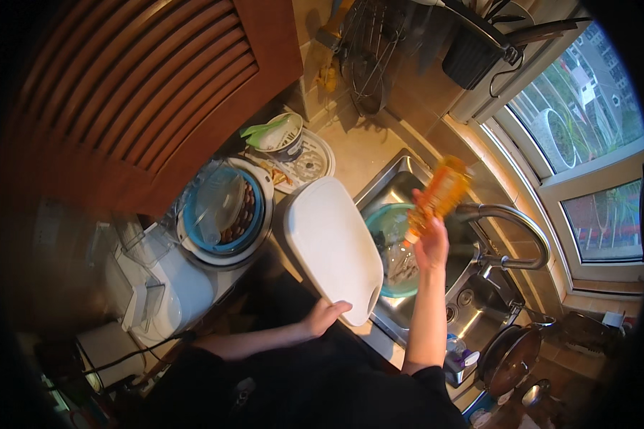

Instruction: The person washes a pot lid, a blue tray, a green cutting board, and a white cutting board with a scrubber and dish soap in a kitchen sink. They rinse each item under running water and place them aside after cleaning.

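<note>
My left hand (326, 316) grips the near edge of a white cutting board (335, 246), thumb on its upper face. The board is tilted between the counter and the sink, with a handle slot at its lower right corner. In my right hand (431, 249) is an orange bottle (441, 193), blurred, its white cap pointing down over the sink. The bottle looks like dish soap. Beneath it, a light green basin (378, 217) sits in the stainless steel sink (392, 185). Water and something dark show inside the basin, partly hidden by my right arm.
A curved faucet (520, 214) arches beside the right sink bowl. Left of the board stand stacked bowls with a blue rim (193, 236) and a drain tray (322, 147) holding a paper tub (287, 137). A louvred cabinet door (193, 107) juts out upper left. Pans (515, 359) lean lower right.
</note>
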